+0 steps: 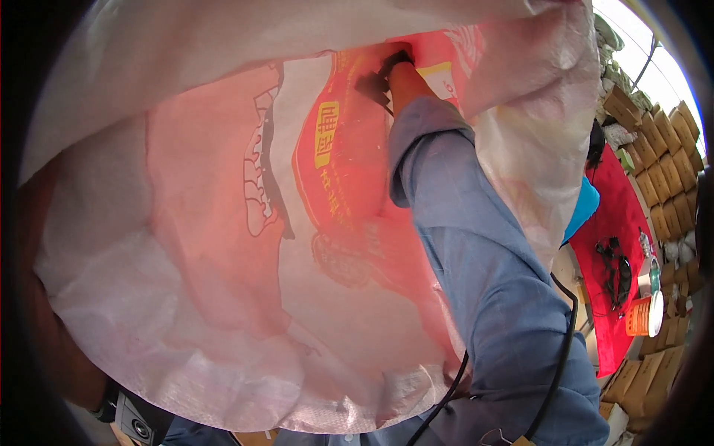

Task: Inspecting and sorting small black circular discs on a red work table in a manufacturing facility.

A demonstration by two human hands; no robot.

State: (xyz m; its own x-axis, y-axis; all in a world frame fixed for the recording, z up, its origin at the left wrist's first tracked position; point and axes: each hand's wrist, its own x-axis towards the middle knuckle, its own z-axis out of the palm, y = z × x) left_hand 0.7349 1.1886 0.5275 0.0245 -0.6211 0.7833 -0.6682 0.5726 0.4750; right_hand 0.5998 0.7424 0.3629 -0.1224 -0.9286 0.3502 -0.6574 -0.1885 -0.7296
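Observation:
A big white woven sack (223, 297) with red print showing through its wall fills most of the view, and I look into its open mouth. My right arm in a blue sleeve reaches deep into it. My right hand (401, 68) is at the far end of the sack, closed around a small black object (374, 83). Only the forearm of my left arm, with a black wristband (110, 406), shows at the lower left outside the sack. My left hand itself is hidden behind the sack's edge.
To the right stands a table under a red cloth (617, 223) with black cables (613, 267) and an orange-and-white tub (645, 314). Stacked cardboard boxes (662, 163) line the right side. A black cable (561, 349) runs along my sleeve.

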